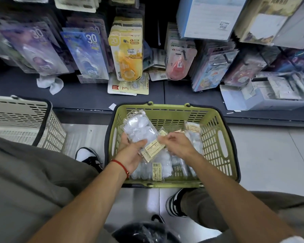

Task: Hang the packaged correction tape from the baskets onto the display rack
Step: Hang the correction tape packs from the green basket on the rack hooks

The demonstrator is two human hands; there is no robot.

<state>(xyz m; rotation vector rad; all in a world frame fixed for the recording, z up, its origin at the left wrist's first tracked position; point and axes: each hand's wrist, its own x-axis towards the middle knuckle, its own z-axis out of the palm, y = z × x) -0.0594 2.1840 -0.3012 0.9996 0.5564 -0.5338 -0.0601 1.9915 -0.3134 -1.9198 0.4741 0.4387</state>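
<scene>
In the head view, the left hand (132, 151) holds a clear packet of correction tape (140, 132) above the green basket (216, 137), with the thumb on top of the packet and the fingers under it. The packet stands tilted, its hanging hole away from the person and its paper label (154, 149) toward the person. The right hand (178, 143) is just beside this label, its fingers curled together as in a pinch, but I cannot tell if they really grip the label or another packet. More clear packets (158, 169) lie on the bottom of the green basket, under both hands. A red string bracelet (122, 166) is around the left wrist.

The green basket stands on the floor in front of the dark lower shelf (77, 95) of the display rack. On the rack hang carded correction tapes: purple (37, 48), blue (88, 53), yellow (128, 50) and red (178, 62). A beige basket (49, 127) stands at the left, apart from the green one.
</scene>
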